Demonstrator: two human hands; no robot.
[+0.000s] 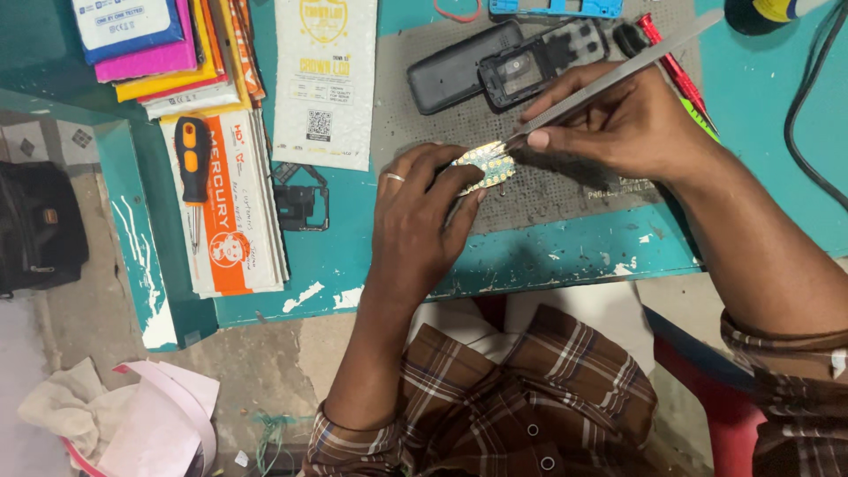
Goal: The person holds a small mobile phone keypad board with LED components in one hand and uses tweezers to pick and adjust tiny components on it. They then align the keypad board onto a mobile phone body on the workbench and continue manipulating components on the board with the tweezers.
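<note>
My left hand (420, 208) grips a small phone circuit board (488, 166) with rows of round keypad contacts, holding it over a grey work mat (565, 181). My right hand (623, 119) holds long metal tweezers (618, 75), whose tips touch the board's upper edge. A ring sits on one finger of my left hand. Behind the hands lie a dark phone back cover (461, 64) and an opened black phone body (539, 62).
A teal table (565, 252) has chipped paint at its front edge. An orange-and-black screwdriver (192, 168) lies on a stack of packets (234, 212). A small black frame part (300, 201), a red pen-like tool (673, 66) and a black cable (808, 132) lie around.
</note>
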